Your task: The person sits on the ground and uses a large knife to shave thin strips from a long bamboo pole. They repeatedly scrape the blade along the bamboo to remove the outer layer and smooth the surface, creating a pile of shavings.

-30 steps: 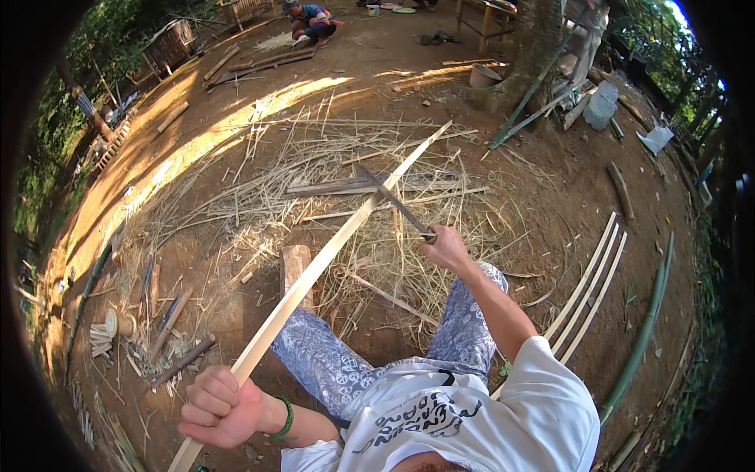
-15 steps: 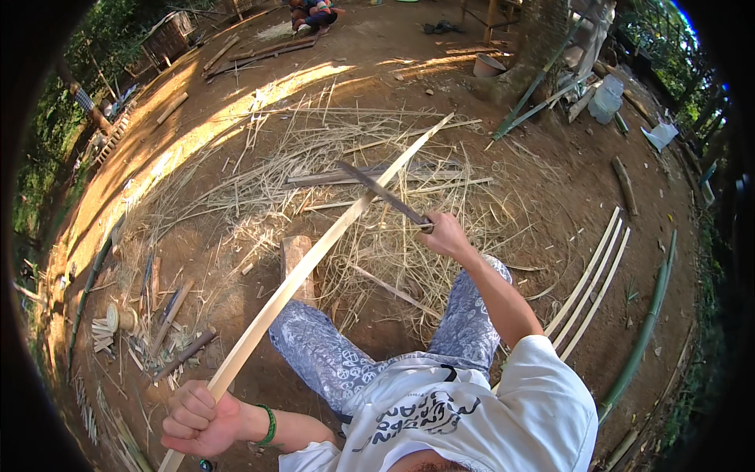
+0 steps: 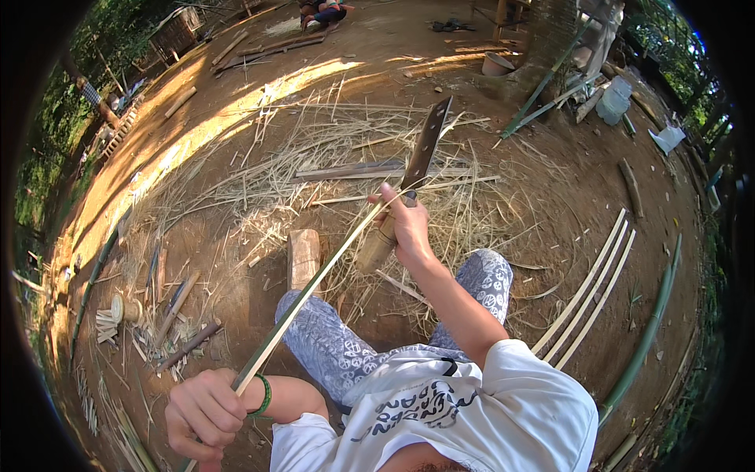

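My left hand (image 3: 204, 413) is closed around the near end of a long bamboo strip (image 3: 303, 304), at the lower left. The strip slants up and away, turned so its narrow edge and green side show. My right hand (image 3: 409, 228) grips a machete (image 3: 427, 145) by its thick wooden handle, the dark blade pointing up and away. The thumb and fingertips of that hand are also at the strip's far part, beside the blade's base. Whether they pinch the strip is hard to see. A wooden block (image 3: 303, 259) stands by my left knee.
Bamboo shavings (image 3: 346, 141) litter the ground ahead. On the right lie several pale strips (image 3: 583, 291) and a green bamboo pole (image 3: 649, 338). Sticks and offcuts (image 3: 177, 311) lie at left. A bucket (image 3: 496, 64) stands by a tree trunk; another person (image 3: 321, 12) crouches far off.
My right hand has come nearer and left, and the machete has swung from crossing the strip to pointing away. The strip has rolled from its broad pale face to its edge.
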The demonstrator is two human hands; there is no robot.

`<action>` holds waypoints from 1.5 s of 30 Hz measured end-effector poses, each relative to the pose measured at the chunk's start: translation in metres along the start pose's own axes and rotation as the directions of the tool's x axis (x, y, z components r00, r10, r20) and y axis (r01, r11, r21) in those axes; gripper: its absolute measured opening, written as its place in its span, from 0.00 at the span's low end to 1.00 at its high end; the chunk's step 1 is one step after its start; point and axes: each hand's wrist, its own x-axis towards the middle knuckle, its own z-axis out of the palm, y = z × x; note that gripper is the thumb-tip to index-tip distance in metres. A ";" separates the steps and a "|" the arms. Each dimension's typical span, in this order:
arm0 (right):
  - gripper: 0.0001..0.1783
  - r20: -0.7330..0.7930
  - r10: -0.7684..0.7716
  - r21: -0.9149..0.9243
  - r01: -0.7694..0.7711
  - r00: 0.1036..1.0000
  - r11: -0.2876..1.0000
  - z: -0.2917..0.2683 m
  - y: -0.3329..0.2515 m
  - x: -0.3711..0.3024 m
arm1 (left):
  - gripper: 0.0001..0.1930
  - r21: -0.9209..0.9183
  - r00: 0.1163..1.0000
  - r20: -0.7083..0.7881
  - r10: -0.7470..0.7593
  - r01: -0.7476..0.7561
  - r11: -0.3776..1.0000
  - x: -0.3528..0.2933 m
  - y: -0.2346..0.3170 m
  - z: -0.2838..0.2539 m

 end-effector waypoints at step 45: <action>0.15 0.125 -0.002 0.010 0.000 0.992 1.000 -0.033 -0.054 -0.042 | 0.16 0.855 0.800 -0.385 -0.460 0.497 0.147 -0.067 -0.139 -0.028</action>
